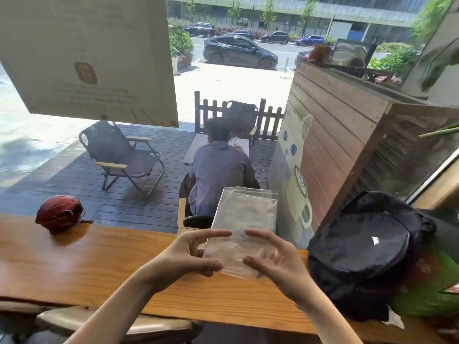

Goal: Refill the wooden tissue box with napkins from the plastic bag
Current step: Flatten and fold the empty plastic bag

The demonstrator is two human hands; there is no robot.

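Note:
I hold a clear, crinkled plastic bag (246,214) upright over the wooden counter (99,264). My left hand (188,254) pinches its lower left part between thumb and fingers. My right hand (275,264) pinches the lower right part the same way. The bag looks see-through, and I cannot tell what is inside it. A pale wooden piece (183,214), possibly the tissue box, shows just behind my left hand, mostly hidden.
A dark red helmet (59,212) rests on the counter at the far left. A black backpack (367,249) fills the counter to the right of my hands. A window runs along the counter's far edge; outside, a person sits with their back to me.

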